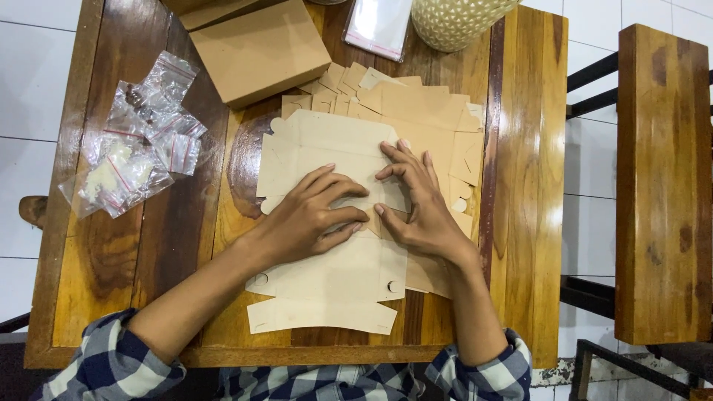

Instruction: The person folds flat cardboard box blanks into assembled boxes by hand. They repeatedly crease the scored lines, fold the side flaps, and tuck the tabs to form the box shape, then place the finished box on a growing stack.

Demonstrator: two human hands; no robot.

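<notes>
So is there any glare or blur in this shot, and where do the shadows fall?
Head view: sharp overall, no motion blur; soft overhead light puts a pale sheen on the varnished brown wooden table and glints on the clear plastic zip bags; faint shadows lie under the left hand and right hand on the flat tan cardboard box blank.

Left hand (316, 215), right hand (420, 208), both pressing flat cardboard box blank (327, 148), wooden table (527, 148)

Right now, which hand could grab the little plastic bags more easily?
Probably the left hand. It rests on the flat cardboard box blank on the side nearer the clear plastic bags. The right hand presses the blank farther away and would have to cross over.
</notes>
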